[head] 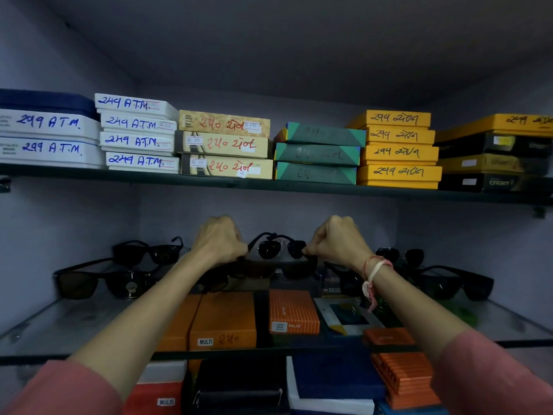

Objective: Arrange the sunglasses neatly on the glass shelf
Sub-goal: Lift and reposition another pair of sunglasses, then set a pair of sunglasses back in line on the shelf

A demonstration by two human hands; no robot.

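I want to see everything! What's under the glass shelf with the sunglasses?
Through the glass shelf you can see orange boxes, one marked MULTI, a striped orange box and a pale box. The arms hide some of them, and dark gaps are unclear.

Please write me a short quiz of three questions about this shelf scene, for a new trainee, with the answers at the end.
1. True or false: both hands hold the same pair of sunglasses.
2. Which wrist wears the thread band? A) left B) right C) both
3. Fill in: the boxes on the upper shelf lie in ____.

Key
1. True. The left hand and the right hand each pinch one end of the held sunglasses above the glass shelf.
2. B. The thread band is on the right wrist.
3. Stacks, such as the yellow boxes on the upper shelf.
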